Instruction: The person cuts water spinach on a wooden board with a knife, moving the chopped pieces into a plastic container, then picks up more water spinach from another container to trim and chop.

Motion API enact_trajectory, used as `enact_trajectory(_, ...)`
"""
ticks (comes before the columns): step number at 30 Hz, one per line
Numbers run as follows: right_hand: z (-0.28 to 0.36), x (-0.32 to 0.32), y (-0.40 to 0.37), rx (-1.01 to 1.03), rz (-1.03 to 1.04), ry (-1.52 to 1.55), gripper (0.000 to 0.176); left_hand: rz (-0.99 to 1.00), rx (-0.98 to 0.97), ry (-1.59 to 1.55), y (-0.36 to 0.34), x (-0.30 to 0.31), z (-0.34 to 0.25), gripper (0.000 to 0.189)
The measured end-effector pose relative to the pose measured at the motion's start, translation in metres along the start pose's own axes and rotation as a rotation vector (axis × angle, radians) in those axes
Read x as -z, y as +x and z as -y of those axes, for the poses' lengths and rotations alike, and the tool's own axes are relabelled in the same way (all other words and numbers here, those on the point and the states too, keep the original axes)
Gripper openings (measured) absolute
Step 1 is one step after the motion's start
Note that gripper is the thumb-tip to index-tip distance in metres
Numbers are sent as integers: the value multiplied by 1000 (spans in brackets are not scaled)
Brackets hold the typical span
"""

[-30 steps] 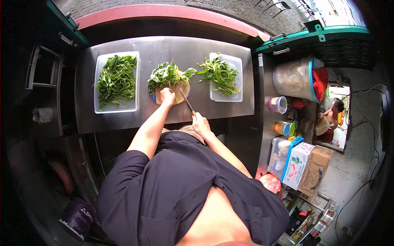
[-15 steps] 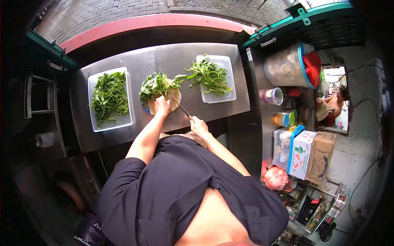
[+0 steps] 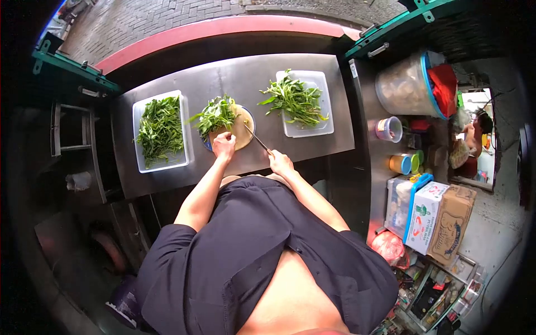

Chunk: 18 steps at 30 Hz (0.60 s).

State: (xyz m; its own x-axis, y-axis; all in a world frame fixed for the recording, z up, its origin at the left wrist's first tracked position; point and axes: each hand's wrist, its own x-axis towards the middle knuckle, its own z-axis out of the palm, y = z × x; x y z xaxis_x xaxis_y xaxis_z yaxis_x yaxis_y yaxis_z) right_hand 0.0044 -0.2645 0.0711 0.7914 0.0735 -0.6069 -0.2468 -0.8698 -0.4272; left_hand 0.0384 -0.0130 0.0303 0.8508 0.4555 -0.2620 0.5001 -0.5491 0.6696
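Note:
My right hand (image 3: 281, 162) grips the handle of a knife (image 3: 258, 138), its blade pointing up and left over a round cutting board (image 3: 244, 123). My left hand (image 3: 224, 146) rests closed at the board's near side, against the lower edge of a heap of leafy greens (image 3: 216, 115). Whether it pinches any stems is hidden. Those greens cover the board's left half; its right half is bare. To the left, cut greens fill a clear plastic tub (image 3: 186, 161). At the right, longer leafy stalks (image 3: 296, 100) lie across a whitish plastic lid or tray (image 3: 322, 124).
The metal table (image 3: 198, 75) carries all of this. A side counter at right holds a large clear bucket (image 3: 403, 84), small tubs (image 3: 389, 129), a blue-lidded box (image 3: 398, 204) and cartons (image 3: 453, 223). A pink ledge (image 3: 223, 29) runs beyond the table.
The greens on the board have shifted left, baring its right side. My left hand has closed in lower on the board, and the knife tip stands apart from the greens. The whole view has shifted slightly.

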Motion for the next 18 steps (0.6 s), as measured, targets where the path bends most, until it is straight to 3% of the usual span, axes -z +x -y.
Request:
enact_trajectory(2, -4, 4, 2, 1, 21, 23, 32, 21, -25, -37, -10, 6, 2, 28)
enact_trajectory(5, -18, 2, 8, 44, 61, 31, 32, -45, -277, -283, -19, 13, -9, 31)
enact_trajectory(9, -19, 18, 16, 89, 96, 40, 34, -199, -365, -348, -39, 28, -42, 28)
enact_trajectory(13, -16, 34, 17, 89, 120, -23, 33, -95, -148, -403, -52, 25, -49, 27)
enact_trajectory(18, -21, 33, 16, 126, 115, -62, 32, -62, -32, -457, -32, -28, 23, 22)
